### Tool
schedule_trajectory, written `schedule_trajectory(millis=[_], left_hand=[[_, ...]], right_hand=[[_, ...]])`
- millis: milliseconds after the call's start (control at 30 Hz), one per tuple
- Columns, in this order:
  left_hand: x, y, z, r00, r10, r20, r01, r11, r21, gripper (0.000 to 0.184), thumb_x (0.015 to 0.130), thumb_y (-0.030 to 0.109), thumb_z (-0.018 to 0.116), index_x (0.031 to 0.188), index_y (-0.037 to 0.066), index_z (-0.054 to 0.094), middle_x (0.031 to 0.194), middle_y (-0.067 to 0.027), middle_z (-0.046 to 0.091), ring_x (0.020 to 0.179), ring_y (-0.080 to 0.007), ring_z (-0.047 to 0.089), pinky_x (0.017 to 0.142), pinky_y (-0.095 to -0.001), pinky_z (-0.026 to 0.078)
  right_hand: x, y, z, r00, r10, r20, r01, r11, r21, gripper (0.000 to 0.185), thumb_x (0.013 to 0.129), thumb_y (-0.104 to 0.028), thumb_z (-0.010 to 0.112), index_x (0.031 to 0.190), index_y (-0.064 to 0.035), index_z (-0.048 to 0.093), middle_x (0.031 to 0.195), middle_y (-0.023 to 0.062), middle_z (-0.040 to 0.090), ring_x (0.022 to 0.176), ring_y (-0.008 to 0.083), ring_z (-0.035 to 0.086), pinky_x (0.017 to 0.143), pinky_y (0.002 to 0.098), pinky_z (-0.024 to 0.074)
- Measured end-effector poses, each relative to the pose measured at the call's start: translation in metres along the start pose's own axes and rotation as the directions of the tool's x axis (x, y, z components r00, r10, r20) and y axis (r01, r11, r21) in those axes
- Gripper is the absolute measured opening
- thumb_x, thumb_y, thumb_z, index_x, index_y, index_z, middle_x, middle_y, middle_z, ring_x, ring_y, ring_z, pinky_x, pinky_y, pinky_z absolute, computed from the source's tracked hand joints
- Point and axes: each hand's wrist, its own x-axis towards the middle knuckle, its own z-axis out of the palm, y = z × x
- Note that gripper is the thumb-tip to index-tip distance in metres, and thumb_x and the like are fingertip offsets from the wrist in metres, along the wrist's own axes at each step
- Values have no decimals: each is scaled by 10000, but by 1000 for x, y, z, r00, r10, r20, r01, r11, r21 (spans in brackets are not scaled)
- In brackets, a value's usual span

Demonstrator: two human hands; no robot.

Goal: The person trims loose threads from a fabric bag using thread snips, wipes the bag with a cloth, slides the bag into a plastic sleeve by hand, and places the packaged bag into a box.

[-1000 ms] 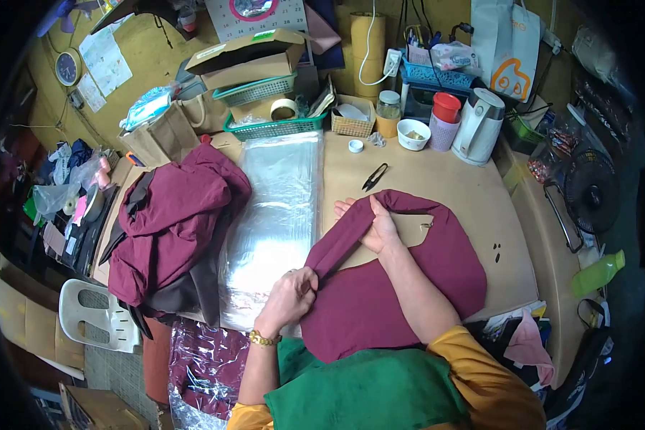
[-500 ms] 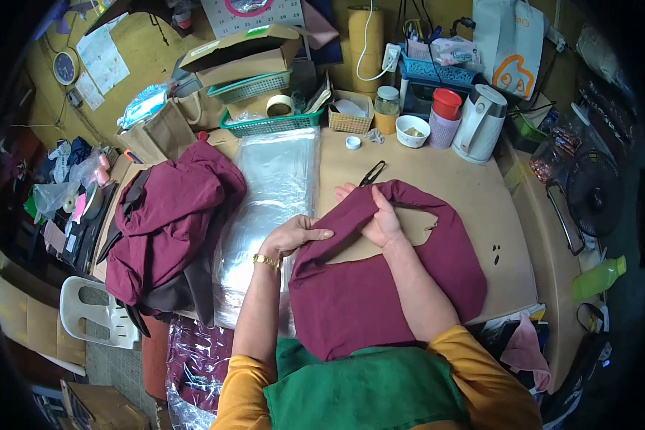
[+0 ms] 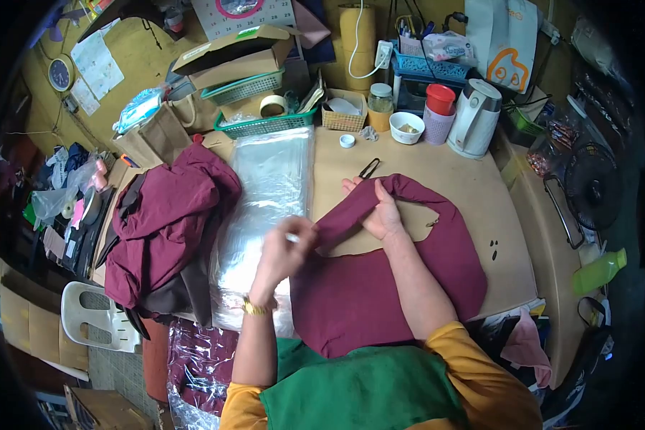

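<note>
A maroon fabric shoulder bag [image 3: 351,301] lies flat in front of me, its wide strap arched away from me around a gap that shows the table. My right hand [image 3: 383,211] is under the strap with the thumb over it, so the strap sits in its grip. At the strap's left end is my left hand [image 3: 288,247], a gold watch on its wrist; its curled fingers are blurred, and I cannot make out anything in them. Just beyond the right fingertips lies a narrow black loop-shaped item [image 3: 370,168].
Maroon and dark cloth pieces [image 3: 168,222] are heaped on the left, beside a stack of clear plastic bags [image 3: 272,172]. Along the back stand a green basket [image 3: 265,127], a white bowl [image 3: 407,133], a lidded cup [image 3: 438,123] and an electric kettle [image 3: 474,118].
My left hand has let go of the strap's left part and lifted slightly, its fingers now curled and blurred. The right hand keeps its hold on the strap.
</note>
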Motion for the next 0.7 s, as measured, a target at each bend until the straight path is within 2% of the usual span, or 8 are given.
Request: schedule_trajectory(millis=[100,167,200,233,300,467,600,700], left_hand=[[-18,33,45,879,201,433,-283,950,135,209,935,127,567,1033,-1,701,953,-235,697,932,-364,676,841,-414,528],[-7,6,66,852,167,496,-308,926,218,249,927,122,533,1082,6,689,997,-268,675,956,-401,655,855,-454,514],[0,-4,68,921,-25,388,-148,899,411,261,916,105,530,1103,10,684,1009,-267,675,963,-402,655,862,-463,509],[8,-15,67,952,-197,237,27,820,572,278,904,88,526,1123,14,679,1020,-265,675,970,-402,654,869,-472,504],[5,-34,50,991,45,128,-93,912,399,274,906,152,565,1103,-28,626,916,-277,674,858,-450,657,792,-509,525],[16,-55,11,998,-32,-60,49,954,295,310,880,79,587,1178,-3,617,1029,-243,677,971,-423,643,854,-489,511],[7,-9,30,977,215,9,-183,810,557,444,861,81,614,1290,-23,558,1326,-242,557,1226,-405,532,1018,-461,443],[-29,22,72,928,312,205,-370,698,613,547,933,291,591,1391,11,486,1464,-195,457,1377,-388,397,1137,-576,271]], right_hand=[[9,16,-4,997,43,-63,-40,998,45,660,1024,-482,456,1436,22,347,1529,211,350,1408,295,355,1165,430,289],[15,23,-16,992,126,-7,-125,980,-156,570,1021,-483,478,1343,-13,481,1406,134,504,1266,241,494,1072,421,382],[0,17,-7,987,163,18,-123,812,-570,556,998,-508,513,1293,-38,553,1302,64,570,1154,198,546,992,384,429],[-11,6,12,982,176,72,0,380,-925,586,966,-514,554,1249,-2,590,1284,105,618,1162,246,575,982,370,443],[-52,-8,5,938,80,338,325,-546,-772,578,938,-490,591,1230,9,612,1223,172,662,1121,317,615,955,380,458],[-73,-104,24,953,4,-303,-270,-442,-856,385,926,-327,615,1140,-14,677,1131,227,677,1083,355,645,965,398,486],[-80,-74,14,937,-227,267,146,-442,-885,357,905,-212,635,1132,64,651,1172,236,655,1101,397,615,988,422,477],[-111,-32,53,950,-27,310,247,-541,-804,499,951,-291,591,1359,-14,512,1443,206,470,1360,368,410,1144,552,267]])
